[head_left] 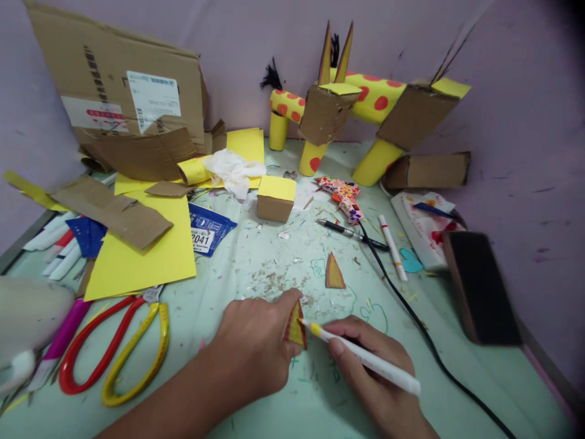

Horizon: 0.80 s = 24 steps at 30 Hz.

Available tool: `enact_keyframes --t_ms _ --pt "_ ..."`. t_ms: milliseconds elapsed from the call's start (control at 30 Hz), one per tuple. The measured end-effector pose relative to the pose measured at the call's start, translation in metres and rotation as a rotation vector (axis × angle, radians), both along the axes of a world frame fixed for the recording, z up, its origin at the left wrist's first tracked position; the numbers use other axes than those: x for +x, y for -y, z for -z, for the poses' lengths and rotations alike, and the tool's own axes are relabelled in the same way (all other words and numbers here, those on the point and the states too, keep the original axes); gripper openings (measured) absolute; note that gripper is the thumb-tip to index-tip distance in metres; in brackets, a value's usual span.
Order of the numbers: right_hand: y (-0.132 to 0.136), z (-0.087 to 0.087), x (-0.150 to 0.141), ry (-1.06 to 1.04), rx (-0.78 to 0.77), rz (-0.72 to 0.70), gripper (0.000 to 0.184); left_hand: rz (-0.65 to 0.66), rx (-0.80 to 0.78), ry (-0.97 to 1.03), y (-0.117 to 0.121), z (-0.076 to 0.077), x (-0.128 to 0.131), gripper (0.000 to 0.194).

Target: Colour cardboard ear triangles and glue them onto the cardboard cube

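My left hand [253, 347] pinches a small cardboard triangle [296, 327], yellow with a red edge, and holds it upright on the pale green table [256, 256]. In my right hand [372, 366] is a white marker [365, 358] with a yellow tip, and that tip touches the triangle's lower edge. A second, matching triangle [334, 272] lies flat on the table just beyond. At the back stands a cardboard animal [361, 107] painted yellow with red spots.
Red and yellow scissors [114, 347] lie at the left beside yellow paper [146, 244] and cardboard scraps [114, 210]. A black cable [411, 317] runs from a glue gun [342, 195] across the right. A dark phone [479, 286] leans at the right. A small box [275, 198] sits centre.
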State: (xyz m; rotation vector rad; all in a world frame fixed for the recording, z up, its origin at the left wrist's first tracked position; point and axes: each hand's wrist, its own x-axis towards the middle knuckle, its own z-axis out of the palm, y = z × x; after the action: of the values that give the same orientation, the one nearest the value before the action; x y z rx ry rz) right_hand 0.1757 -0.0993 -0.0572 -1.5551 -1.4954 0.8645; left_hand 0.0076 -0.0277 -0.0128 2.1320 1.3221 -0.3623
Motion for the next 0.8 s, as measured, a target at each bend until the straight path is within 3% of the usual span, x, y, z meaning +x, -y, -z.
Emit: enact_keyframes --t_ms 600,700,800 --pt "0.0 0.0019 0.0023 0.047 0.039 -0.16 0.014 0.019 -0.018 -0.029 -0.0011 -0.0021 0.0 0.054" --pt "0.001 -0.0005 0.0003 -0.007 -0.001 -0.083 0.018 0.019 -0.01 -0.033 0.0007 0.0009 0.0003 0.056" --pt "0.0031 -0.0004 -0.001 -0.102 -0.092 0.101 0.021 0.001 0.015 -0.015 0.0017 0.0042 -0.0013 0.054"
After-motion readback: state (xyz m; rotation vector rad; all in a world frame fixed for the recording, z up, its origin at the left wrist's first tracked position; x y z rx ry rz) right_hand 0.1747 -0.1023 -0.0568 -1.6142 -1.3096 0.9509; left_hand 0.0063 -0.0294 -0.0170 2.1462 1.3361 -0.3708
